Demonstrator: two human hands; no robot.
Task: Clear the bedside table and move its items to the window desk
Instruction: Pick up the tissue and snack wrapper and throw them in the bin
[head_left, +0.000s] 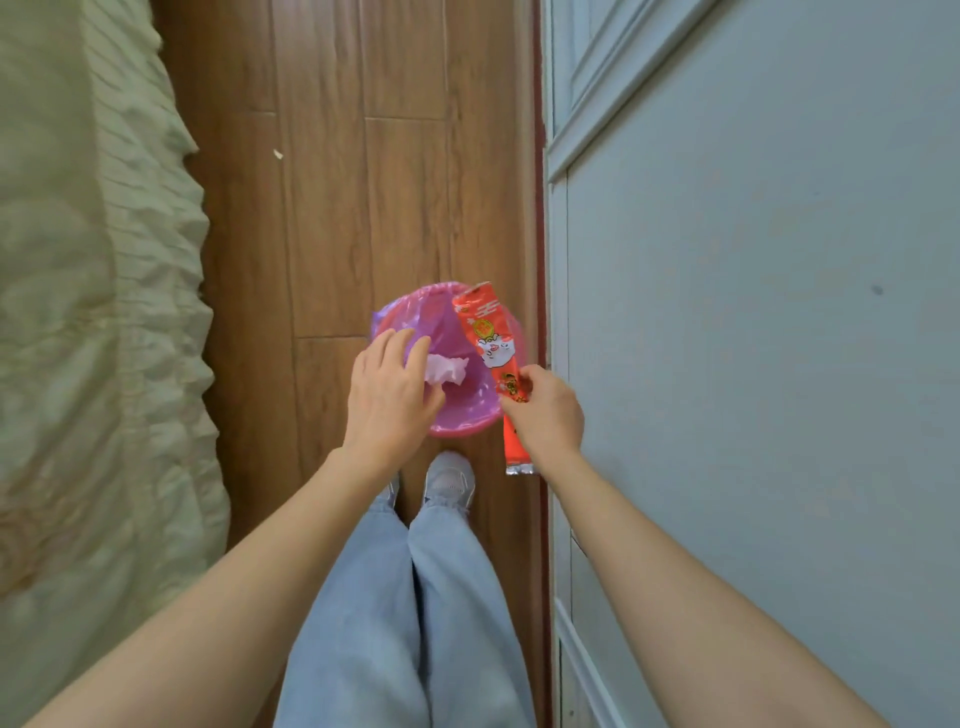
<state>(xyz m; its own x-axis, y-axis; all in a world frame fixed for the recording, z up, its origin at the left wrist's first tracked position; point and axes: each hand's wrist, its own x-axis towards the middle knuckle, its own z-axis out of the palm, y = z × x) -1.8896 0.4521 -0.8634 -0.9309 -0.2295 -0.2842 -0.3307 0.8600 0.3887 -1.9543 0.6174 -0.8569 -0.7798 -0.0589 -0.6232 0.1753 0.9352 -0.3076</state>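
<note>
A small bin lined with a pink bag (470, 410) stands on the wooden floor just ahead of my feet. My left hand (390, 391) hovers over it with fingers spread and relaxed, and a crumpled white tissue (445, 369) sits just beyond the fingertips over the bin's opening; I cannot tell whether it touches the hand. My right hand (546, 411) grips a long red snack wrapper (491, 335) near its middle, its upper end slanting over the bin's right rim. The wrapper's silver lower end (519, 462) shows below the hand.
A bed with a pale green quilted cover (93, 312) fills the left side. A light grey panelled wardrobe or wall (753, 312) runs along the right. Between them lies a narrow strip of wooden floor (363, 182) with a small white scrap (278, 154).
</note>
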